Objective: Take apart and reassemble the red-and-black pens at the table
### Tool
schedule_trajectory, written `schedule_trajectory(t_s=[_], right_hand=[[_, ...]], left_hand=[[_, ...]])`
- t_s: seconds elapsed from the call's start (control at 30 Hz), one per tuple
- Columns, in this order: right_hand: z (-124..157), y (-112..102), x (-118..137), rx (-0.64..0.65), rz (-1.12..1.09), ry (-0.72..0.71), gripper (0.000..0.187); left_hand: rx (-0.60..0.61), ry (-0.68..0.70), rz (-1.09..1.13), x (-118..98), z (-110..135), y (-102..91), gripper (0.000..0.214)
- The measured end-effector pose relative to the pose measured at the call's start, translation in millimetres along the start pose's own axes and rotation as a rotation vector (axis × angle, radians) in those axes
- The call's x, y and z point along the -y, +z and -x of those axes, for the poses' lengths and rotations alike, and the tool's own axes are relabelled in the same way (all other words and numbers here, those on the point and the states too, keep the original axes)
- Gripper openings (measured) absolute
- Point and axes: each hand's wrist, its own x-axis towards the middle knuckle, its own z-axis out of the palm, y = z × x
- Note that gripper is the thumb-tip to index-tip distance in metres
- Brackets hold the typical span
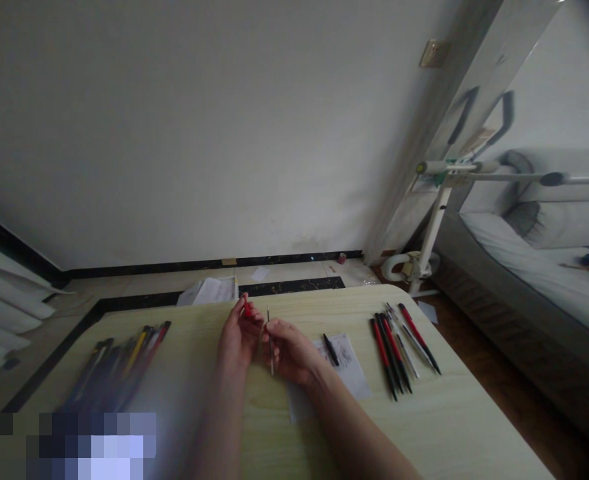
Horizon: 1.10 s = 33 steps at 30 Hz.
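Note:
Near the far edge of the table, my left hand (239,333) is closed around a small red pen part (247,308), mostly covered by the fingers. Just to its right, my right hand (291,347) pinches a thin pen refill (271,353), held nearly upright. The two hands are close together above the table (264,427). Beside my right wrist, a short black pen part (331,349) lies on a sheet of paper (357,373) with dark scribbles. My right forearm partly covers that sheet.
Several red-and-black pens (385,360) and clear or white pens (408,343) lie at the table's right. At the left, a blurred group of pens (137,350) lies in a row. Papers (209,291) are beyond the far edge, before the wall (214,133).

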Motion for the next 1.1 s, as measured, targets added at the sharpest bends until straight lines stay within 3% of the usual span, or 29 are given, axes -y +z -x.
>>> schedule_trajectory(t_s=[0.5, 1.1], right_hand=[[0.3, -1.0, 0.4, -0.005, 0.003, 0.011, 0.013], [0.2, -0.3, 0.4, -0.013, 0.017, 0.013, 0.015]], left_hand=[[0.000, 0.067, 0.167, -4.9, 0.1, -2.7, 0.021], [-0.007, 0.073, 0.167, -3.0, -2.5, -3.0, 0.014]])
